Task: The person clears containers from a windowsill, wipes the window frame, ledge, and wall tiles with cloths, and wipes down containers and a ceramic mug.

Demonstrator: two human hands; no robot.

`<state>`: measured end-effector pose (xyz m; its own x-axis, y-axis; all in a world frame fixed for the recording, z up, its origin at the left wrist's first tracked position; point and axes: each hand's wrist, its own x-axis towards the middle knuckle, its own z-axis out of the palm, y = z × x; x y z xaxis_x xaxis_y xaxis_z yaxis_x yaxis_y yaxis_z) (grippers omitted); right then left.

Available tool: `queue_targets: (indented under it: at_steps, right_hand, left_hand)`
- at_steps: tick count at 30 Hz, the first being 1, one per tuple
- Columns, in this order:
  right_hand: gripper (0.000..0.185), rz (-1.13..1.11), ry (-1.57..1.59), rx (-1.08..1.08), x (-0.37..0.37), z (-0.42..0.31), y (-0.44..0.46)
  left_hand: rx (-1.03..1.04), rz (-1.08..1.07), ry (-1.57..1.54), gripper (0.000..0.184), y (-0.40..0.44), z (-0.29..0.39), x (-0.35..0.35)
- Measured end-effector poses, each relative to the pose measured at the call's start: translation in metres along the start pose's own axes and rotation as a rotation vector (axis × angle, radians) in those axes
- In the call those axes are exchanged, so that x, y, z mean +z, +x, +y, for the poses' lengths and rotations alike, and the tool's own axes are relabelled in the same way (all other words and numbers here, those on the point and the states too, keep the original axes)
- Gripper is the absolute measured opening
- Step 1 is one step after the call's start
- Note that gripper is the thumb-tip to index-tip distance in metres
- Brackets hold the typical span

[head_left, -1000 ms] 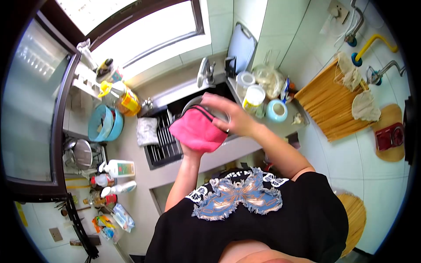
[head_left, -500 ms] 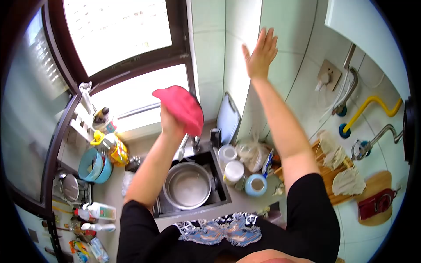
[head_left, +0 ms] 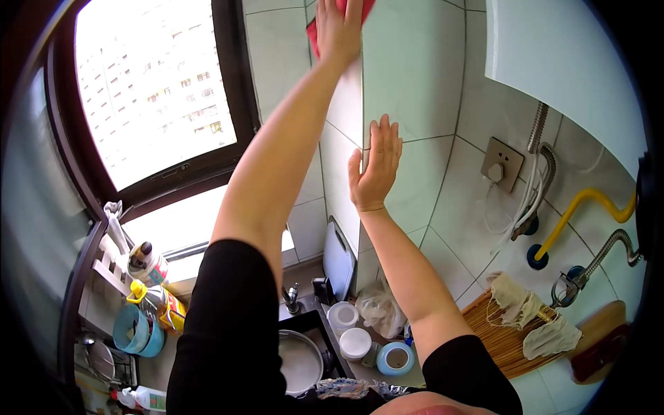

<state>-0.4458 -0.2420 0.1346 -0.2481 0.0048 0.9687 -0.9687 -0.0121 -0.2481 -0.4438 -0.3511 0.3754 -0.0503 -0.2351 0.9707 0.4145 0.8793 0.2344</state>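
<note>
At the top edge of the view my left hand is raised against the tiled wall column with a red cloth under it. Parts of the fingers and cloth are cut off by the frame. My right hand, fingers stretched out and palm toward the wall, is at the green-white tiles, lower than my left hand. It holds nothing. Below, a metal basin sits in the black sink, partly hidden by my left arm. A chopping board leans upright at the column's foot.
White-lidded jars, a blue round container and a plastic bag stand right of the sink. An oil bottle and blue bowls are at left. A white cabinet overhangs at right, above a yellow pipe.
My left hand has gone up and right with the red cloth, from beside the window to the wall column. My right hand now appears lower and further left. The view has tilted upward.
</note>
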Motion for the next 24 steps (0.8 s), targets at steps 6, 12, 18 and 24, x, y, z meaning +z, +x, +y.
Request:
queue_targets:
  at_steps: [6, 12, 18, 24]
  right_hand:
    - [0.051, 0.016, 0.005, 0.02, -0.003, -0.008, 0.005]
    - [0.052, 0.038, -0.03, -0.006, -0.007, -0.008, 0.01]
    - [0.052, 0.05, -0.087, -0.019, -0.009, -0.012, 0.015]
    - [0.052, 0.064, -0.121, -0.025, -0.012, -0.011, 0.017]
  left_hand:
    - [-0.239, -0.211, 0.216, 0.083, -0.161, 0.011, -0.028]
    - [0.437, -0.194, 0.911, 0.069, -0.031, 0.041, 0.003]
    - [0.609, -0.061, 1.298, 0.079, 0.122, 0.078, 0.037]
    - [0.267, -1.048, 0.859, 0.057, 0.018, 0.064, 0.076]
